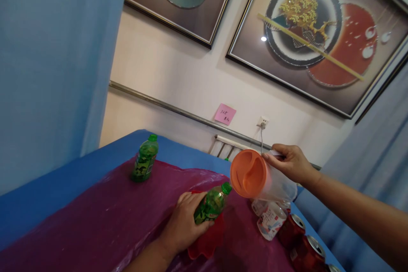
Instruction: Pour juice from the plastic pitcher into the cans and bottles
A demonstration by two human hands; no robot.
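Note:
My left hand [185, 221] is wrapped round a green plastic bottle [213, 204], which tilts to the right above a red scallop-edged dish [207, 240]. The dish is partly hidden by the hand and bottle. Raised at the right, my right hand [291, 163] grips the handle of a clear plastic pitcher [280, 185] with an orange lid [248, 173]. The pitcher is tipped so that its lid faces me and to the left. Whether the bottle touches the dish I cannot tell.
Another green bottle [145, 158] stands at the back left of the purple plastic sheet [105, 212]. A labelled clear bottle [270, 221] and red cans [307, 253] line the right edge. Behind the blue-covered table are a metal rail [165, 104], a pink note [225, 114] and a wall socket [263, 122].

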